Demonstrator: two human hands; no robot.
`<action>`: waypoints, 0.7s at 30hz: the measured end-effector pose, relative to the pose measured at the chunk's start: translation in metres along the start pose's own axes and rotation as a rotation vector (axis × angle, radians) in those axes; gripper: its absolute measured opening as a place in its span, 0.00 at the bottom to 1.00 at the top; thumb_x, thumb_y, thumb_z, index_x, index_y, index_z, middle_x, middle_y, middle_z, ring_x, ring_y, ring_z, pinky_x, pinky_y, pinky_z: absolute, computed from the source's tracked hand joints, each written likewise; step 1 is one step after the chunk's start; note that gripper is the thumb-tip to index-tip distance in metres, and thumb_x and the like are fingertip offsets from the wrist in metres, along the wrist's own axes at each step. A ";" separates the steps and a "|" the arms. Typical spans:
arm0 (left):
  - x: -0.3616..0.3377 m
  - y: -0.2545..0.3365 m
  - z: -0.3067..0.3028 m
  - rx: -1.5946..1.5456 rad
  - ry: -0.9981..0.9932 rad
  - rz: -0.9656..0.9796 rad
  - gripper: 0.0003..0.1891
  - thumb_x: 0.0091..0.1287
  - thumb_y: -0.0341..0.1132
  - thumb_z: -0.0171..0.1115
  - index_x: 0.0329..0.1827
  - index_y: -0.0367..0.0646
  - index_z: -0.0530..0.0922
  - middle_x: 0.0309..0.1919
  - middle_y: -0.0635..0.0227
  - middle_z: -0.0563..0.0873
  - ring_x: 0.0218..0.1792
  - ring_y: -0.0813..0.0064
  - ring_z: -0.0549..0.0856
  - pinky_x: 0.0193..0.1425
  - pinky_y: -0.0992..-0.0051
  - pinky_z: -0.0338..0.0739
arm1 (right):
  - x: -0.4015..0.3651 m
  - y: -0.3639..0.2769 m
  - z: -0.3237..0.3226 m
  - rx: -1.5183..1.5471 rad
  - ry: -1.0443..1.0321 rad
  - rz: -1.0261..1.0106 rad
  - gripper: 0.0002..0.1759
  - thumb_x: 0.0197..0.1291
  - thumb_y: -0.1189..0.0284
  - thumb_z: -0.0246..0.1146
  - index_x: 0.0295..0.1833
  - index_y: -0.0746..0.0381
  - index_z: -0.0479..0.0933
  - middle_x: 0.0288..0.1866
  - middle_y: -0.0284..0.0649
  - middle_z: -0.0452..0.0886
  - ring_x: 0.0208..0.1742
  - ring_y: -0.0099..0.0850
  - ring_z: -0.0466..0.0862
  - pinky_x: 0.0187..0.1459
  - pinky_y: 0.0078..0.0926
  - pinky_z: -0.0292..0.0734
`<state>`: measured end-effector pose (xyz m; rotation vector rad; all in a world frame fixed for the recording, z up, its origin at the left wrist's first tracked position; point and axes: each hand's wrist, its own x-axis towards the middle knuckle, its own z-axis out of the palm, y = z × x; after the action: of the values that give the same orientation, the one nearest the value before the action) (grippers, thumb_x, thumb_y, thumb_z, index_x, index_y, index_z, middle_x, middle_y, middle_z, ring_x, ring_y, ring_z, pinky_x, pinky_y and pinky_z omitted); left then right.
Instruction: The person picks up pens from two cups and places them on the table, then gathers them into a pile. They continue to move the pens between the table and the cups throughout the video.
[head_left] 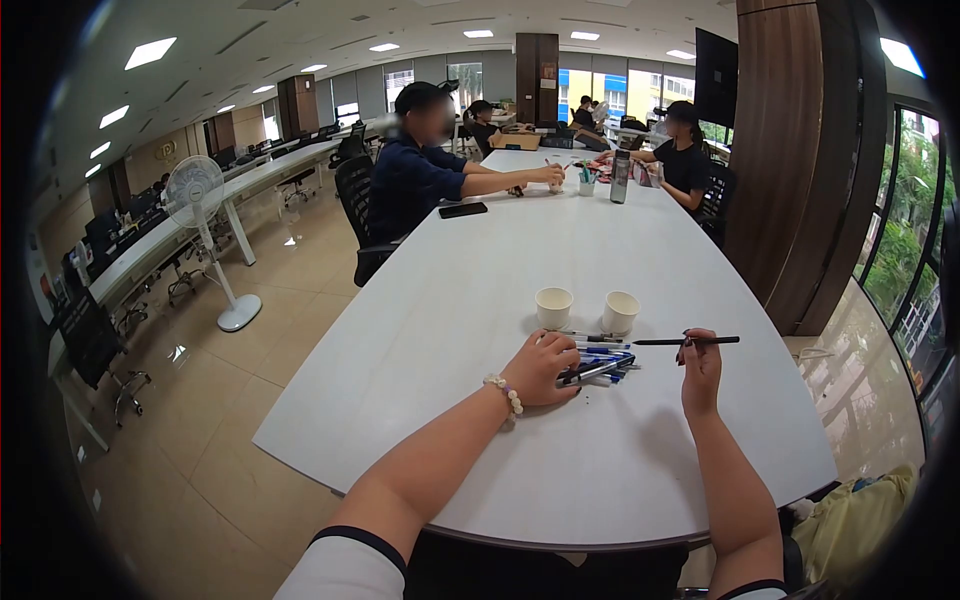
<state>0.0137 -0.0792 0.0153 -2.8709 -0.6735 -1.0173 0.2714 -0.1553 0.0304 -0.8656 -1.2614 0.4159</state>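
Note:
A black pencil-like stick (712,341) is held level between the fingertips of my right hand (700,372), raised over the right part of the table. My left hand (543,370) lies palm down at the left end of a pile of pens (604,366), fingers spread and partly over the pens; whether it grips one is hidden. The pens are mostly blue, black and clear, lying roughly crosswise. Just beyond them stand two white paper cups, the left cup (553,308) and the right cup (620,313), upright and apart.
A phone (463,210) lies near the table's left edge. Farther off stand a dark bottle (619,177) and a cup of pens (587,182). A person in blue (412,180) and a person in black (684,160) sit at the table (400,400). A fan (238,311) stands left.

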 end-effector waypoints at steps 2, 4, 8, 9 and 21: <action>0.000 0.002 -0.002 0.015 -0.009 -0.015 0.15 0.48 0.41 0.69 0.34 0.47 0.75 0.42 0.66 0.77 0.52 0.65 0.74 0.61 0.63 0.63 | 0.001 -0.003 0.001 -0.001 0.025 0.009 0.06 0.64 0.76 0.52 0.46 0.62 0.68 0.28 0.31 0.71 0.32 0.18 0.72 0.36 0.18 0.69; 0.001 0.003 -0.003 0.018 -0.007 -0.027 0.14 0.48 0.40 0.68 0.34 0.47 0.75 0.40 0.67 0.77 0.50 0.65 0.75 0.60 0.64 0.64 | 0.001 -0.002 0.000 0.000 0.054 0.020 0.06 0.63 0.77 0.52 0.46 0.61 0.67 0.28 0.31 0.71 0.32 0.18 0.72 0.36 0.18 0.69; 0.002 0.005 -0.006 0.016 -0.017 -0.060 0.12 0.48 0.38 0.66 0.34 0.48 0.75 0.36 0.69 0.78 0.45 0.67 0.75 0.54 0.67 0.66 | 0.002 -0.001 -0.001 0.030 0.029 0.058 0.08 0.66 0.71 0.49 0.46 0.62 0.70 0.32 0.35 0.77 0.33 0.20 0.75 0.38 0.17 0.70; 0.002 0.004 -0.005 0.016 -0.016 -0.058 0.12 0.48 0.38 0.66 0.34 0.48 0.75 0.36 0.69 0.78 0.45 0.67 0.75 0.54 0.67 0.66 | 0.002 -0.002 -0.001 0.034 0.025 0.114 0.10 0.67 0.69 0.48 0.47 0.62 0.71 0.33 0.37 0.79 0.34 0.21 0.76 0.39 0.17 0.70; 0.000 0.003 -0.003 0.027 -0.045 -0.084 0.12 0.50 0.36 0.64 0.37 0.49 0.76 0.28 0.73 0.80 0.36 0.72 0.78 0.42 0.71 0.66 | 0.003 0.010 -0.006 0.005 0.076 0.097 0.13 0.69 0.66 0.49 0.50 0.61 0.72 0.37 0.37 0.81 0.35 0.20 0.76 0.38 0.18 0.72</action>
<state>0.0129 -0.0821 0.0183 -2.8725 -0.8102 -0.9473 0.2798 -0.1485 0.0243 -0.9331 -1.1509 0.4590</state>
